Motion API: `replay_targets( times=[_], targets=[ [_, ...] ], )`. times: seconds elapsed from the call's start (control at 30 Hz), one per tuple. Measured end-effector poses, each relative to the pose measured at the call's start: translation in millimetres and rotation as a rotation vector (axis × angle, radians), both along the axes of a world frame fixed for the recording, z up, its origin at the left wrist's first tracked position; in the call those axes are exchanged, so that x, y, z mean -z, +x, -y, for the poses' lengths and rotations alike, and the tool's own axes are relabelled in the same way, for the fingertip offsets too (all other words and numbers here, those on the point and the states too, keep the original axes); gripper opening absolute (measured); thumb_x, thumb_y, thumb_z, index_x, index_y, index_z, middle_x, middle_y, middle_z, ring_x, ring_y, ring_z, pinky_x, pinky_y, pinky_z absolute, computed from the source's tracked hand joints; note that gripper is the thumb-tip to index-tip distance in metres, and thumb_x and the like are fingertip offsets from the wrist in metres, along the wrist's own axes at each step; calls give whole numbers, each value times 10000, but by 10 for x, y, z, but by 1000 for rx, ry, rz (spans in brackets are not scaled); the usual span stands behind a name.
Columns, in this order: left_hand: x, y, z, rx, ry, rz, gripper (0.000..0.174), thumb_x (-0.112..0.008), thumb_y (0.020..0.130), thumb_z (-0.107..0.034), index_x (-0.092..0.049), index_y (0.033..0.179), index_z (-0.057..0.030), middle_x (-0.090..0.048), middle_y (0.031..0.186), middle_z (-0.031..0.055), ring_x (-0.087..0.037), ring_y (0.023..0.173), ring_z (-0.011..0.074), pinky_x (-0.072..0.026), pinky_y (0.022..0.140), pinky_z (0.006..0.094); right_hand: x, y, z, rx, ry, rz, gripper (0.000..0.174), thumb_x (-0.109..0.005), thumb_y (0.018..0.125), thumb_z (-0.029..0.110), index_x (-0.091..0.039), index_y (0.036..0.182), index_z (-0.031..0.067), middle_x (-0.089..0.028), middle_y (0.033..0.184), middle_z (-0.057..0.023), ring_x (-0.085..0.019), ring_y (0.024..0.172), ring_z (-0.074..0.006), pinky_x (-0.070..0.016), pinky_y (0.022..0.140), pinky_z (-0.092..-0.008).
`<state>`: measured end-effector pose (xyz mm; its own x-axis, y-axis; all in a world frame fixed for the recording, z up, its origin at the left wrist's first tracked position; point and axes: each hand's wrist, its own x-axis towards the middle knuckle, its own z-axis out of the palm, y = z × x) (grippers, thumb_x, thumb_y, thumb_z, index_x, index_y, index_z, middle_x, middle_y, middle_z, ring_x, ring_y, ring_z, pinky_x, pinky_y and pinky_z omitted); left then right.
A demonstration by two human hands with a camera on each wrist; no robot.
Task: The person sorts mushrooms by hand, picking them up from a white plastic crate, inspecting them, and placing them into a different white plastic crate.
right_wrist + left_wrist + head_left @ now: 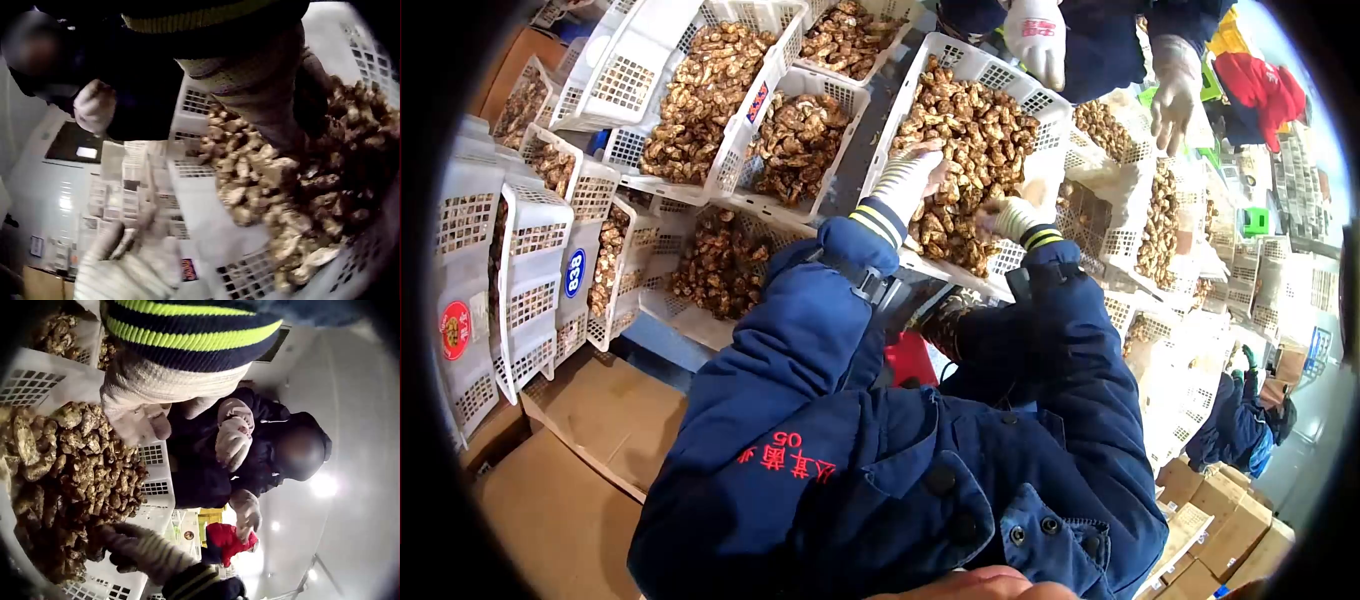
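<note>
Brown mushrooms (pixel 965 150) fill a white plastic basket (pixel 878 150) in front of me. My left hand (pixel 912 182), in a pale glove, hangs over the basket's left side. In the left wrist view its fingers (pixel 164 427) are relaxed, with nothing visible held. At the opposite side, my right hand (pixel 1018 215) reaches into the mushrooms with its fingers pointing inward. The left wrist view shows dark, bent fingers of the right hand (pixel 147 550) right at the mushrooms. In the right wrist view those fingertips are hidden in shadow, so I cannot tell what they grip.
Another person's gloved hands (pixel 1037 45) are beyond the basket. More baskets of mushrooms (pixel 710 90) stand to the left, and others (pixel 1158 220) to the right. Stacked white crates (pixel 530 270) line the far left. Cardboard (pixel 565 490) lies at lower left, boxes (pixel 1230 520) at lower right.
</note>
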<state>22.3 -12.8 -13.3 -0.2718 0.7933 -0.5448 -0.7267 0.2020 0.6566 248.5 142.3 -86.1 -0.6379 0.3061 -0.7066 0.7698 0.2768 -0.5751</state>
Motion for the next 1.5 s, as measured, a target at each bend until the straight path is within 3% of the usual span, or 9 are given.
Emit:
replay_targets(
  times=[0.17,0.3,0.37,0.5,0.73,0.8,0.97,1.2,1.5],
  targets=[
    [-275,64,46,224,-38,109,242,-597,902,-322,-618,1088,-168,-649,848,-11,-601,704,115,-516,650,267,-942,-344,310,497,-443,-293,466,-685,854,361,-584,1205,70,-675,916,-22,-638,728,-105,-479,553,-238],
    [-192,71,3,350,14,169,196,-609,894,-297,-645,994,-132,-658,801,27,-608,599,123,-521,512,251,-254,-261,200,77,195,299,491,-540,904,427,-551,1259,87,-658,1057,-105,-641,872,-249,-517,766,-367],
    [-173,45,-34,321,18,148,217,-593,904,-313,-643,1009,-129,-657,809,10,-603,618,102,-503,525,233,1098,133,62,79,361,292,520,-545,880,404,-529,1281,73,-619,1143,-152,-609,978,-278,-498,810,-378],
    [-212,22,-39,19,15,238,219,-591,913,-280,-630,1032,-100,-661,891,58,-646,765,180,-545,675,308,1131,-55,183,779,-95,214,539,-623,824,264,-486,1285,22,-623,1126,-155,-600,1000,-265,-494,835,-370],
    [-197,-12,-55,9,93,293,349,-478,969,-382,-604,1113,-91,-653,942,94,-645,828,211,-549,747,367,938,-207,319,278,272,442,720,-685,747,508,-512,1285,61,-595,1227,-141,-565,1122,-254,-463,915,-345],
    [-249,-24,-47,75,55,219,461,-408,978,-454,-593,1167,-75,-660,905,85,-646,766,192,-548,698,333,240,-322,461,302,212,310,817,-728,731,472,-412,1368,69,-569,1263,-145,-558,1128,-262,-444,950,-326],
    [-462,-19,-18,142,32,115,471,-423,967,-459,-618,1120,-59,-644,740,69,-605,582,162,-500,521,302,500,-305,442,276,408,310,654,-763,671,384,-582,1214,67,-642,1111,-154,-605,1007,-289,-477,881,-358],
    [-478,-11,-20,142,107,85,460,-490,937,-462,-619,904,-22,-617,651,97,-558,480,196,-444,426,320,231,-432,530,172,317,321,715,-726,703,418,-494,1296,93,-573,1233,-102,-537,1127,-254,-441,947,-339],
    [-318,-79,-79,-199,80,216,288,-565,915,-406,-567,1037,-145,-621,799,31,-575,572,154,-511,587,302,694,-308,553,-93,457,457,799,-781,654,433,-484,1288,47,-603,1187,-184,-561,1142,-313,-452,970,-383]
  ],
)
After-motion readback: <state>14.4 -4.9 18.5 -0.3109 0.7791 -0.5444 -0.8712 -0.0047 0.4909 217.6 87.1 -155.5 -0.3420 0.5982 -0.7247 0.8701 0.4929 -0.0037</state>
